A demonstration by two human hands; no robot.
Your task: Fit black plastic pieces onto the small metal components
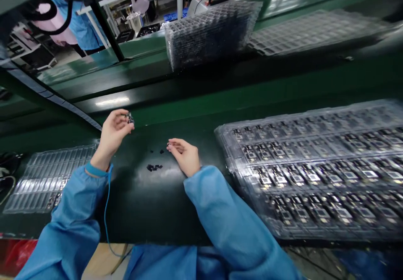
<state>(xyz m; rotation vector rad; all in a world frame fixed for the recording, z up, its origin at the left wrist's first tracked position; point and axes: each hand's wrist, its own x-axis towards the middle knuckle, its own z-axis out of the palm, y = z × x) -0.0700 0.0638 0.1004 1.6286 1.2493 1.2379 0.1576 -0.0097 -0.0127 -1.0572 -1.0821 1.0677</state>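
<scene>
My left hand (pixel 112 134) is raised above the dark green bench, its fingers pinched on a small dark electronic part (pixel 129 118). My right hand (pixel 185 155) rests on the bench with fingers together, its fingertips at a tiny pale piece (pixel 169 146). Between the hands lie several small black bits (pixel 154 167). Both arms wear blue sleeves, and a blue wrist strap with a cord (pixel 105 213) sits on the left wrist.
A clear plastic tray (pixel 315 171) full of small circuit modules lies at the right. A mostly empty clear tray (pixel 47 179) lies at the left. A stack of trays (pixel 210 32) stands on the far shelf. A person in blue (pixel 78 24) is beyond.
</scene>
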